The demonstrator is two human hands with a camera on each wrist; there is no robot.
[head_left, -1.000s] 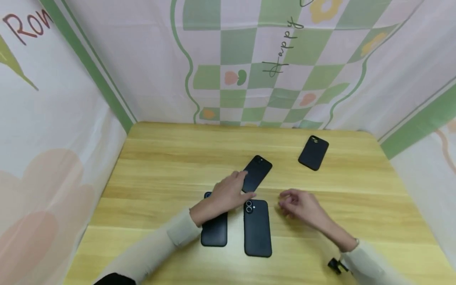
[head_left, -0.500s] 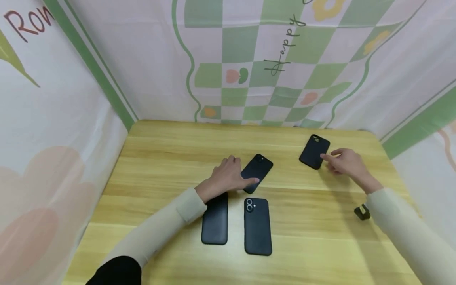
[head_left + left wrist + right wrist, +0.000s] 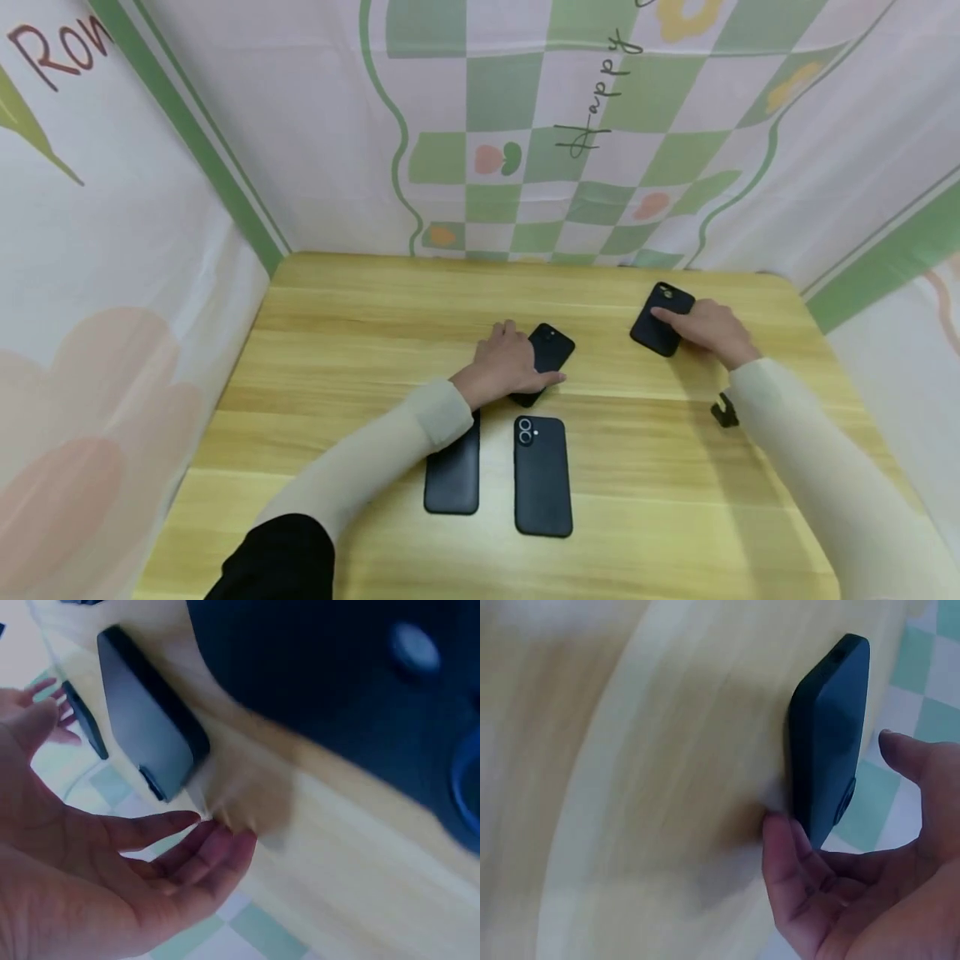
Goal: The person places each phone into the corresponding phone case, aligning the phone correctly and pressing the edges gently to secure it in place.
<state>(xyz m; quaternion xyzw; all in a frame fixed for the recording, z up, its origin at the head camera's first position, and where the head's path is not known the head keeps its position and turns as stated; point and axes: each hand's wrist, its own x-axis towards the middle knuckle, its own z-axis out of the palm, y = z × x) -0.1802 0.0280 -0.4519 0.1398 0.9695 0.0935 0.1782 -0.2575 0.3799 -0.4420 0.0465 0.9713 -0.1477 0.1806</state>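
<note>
Over a slanted black phone [image 3: 553, 343] in mid-table, my left hand [image 3: 504, 363] hovers with thumb spread. In the left wrist view its curved fingers [image 3: 214, 859] are beside that phone [image 3: 146, 712], not round it. At the back right lies a black phone case [image 3: 656, 323] with a camera opening. My right hand [image 3: 708, 327] reaches it from the right. In the right wrist view the fingertips are at the edge of the case [image 3: 832, 735], while the thumb [image 3: 907, 756] stays apart from its face. Whether the fingertips touch it is hard to tell.
Nearer me lie two more black phones, one with ringed lenses [image 3: 543, 479] and one [image 3: 453, 479] partly covered by my left forearm. The wooden table [image 3: 337, 333] ends at a patterned cloth wall [image 3: 315, 142]. A small black piece [image 3: 724, 410] shows by my right sleeve.
My right hand has gone from mid-table to the case at the back right. The left hand has shifted a little forward and right over the slanted phone. The phones and case lie as before.
</note>
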